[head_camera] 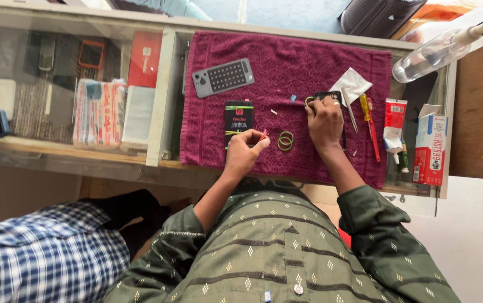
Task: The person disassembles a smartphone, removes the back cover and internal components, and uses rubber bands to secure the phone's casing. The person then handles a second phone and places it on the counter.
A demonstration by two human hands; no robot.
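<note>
Small dark phone point(328, 96) flat on the maroon towel point(320, 62), pressed down under the right hand point(324, 120), fingers curled together over it. Left hand point(244, 151) just beside, pinching a thin red piece point(263, 134) between fingertips. Green rubber bands point(285, 140) between the two hands. Black box with green and red stripes point(238, 116) above the left hand; grey keypad point(223, 77) further up. Rightward: white cloth point(352, 84), yellow-handled screwdriver point(365, 106), crumpled red-and-white tube point(393, 123), tall red-and-white carton point(431, 151) at the worktop edge.

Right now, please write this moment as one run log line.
left hand: pinches small red piece | right hand: presses black phone | green rubber bands: between hands, on maroon towel
</note>
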